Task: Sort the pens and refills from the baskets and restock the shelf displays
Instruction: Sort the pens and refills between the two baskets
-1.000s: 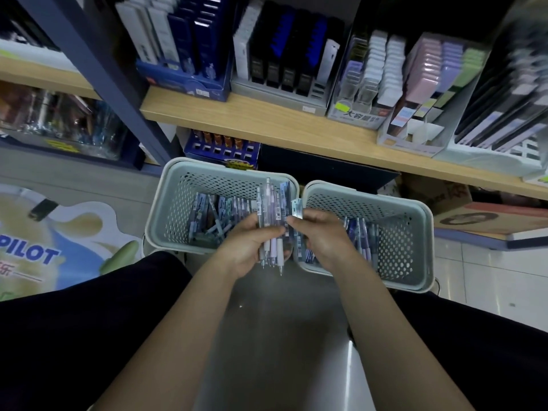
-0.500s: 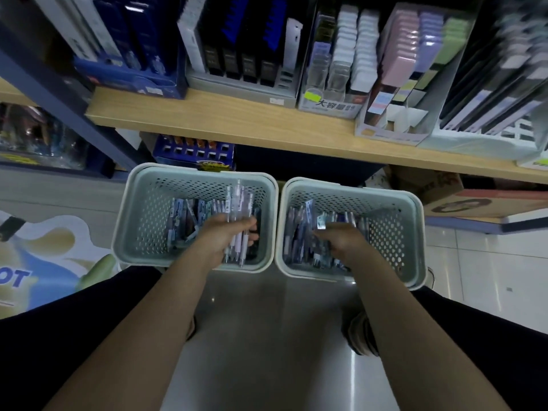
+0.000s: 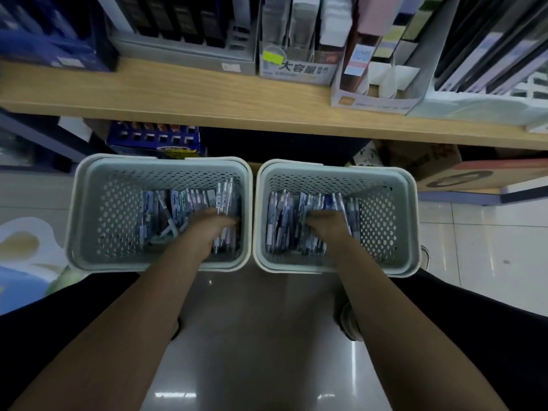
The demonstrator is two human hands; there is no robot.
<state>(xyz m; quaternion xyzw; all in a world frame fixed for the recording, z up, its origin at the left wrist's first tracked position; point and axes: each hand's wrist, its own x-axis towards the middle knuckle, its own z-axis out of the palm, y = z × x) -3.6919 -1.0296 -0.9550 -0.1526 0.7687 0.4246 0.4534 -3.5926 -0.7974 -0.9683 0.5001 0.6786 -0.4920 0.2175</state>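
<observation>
Two pale perforated baskets stand side by side on the floor below a wooden shelf. The left basket holds loose pens and packets. My left hand is down inside it at the right side, closed around a bundle of white pens that stick out above and below the fist. The right basket holds more pens. My right hand is plunged among them, fingers buried; what it holds, if anything, is hidden.
Display boxes of pens and refills line the shelf: a grey tray, a clear box with a yellow label, a pastel carton. A blue box sits under the shelf. Cardboard lies at right. My shoe rests on the glossy floor.
My hands have parted from the middle. The left hand carried the pen bundle down into the left basket, and the right hand sank into the right basket. The view tilted further down.
</observation>
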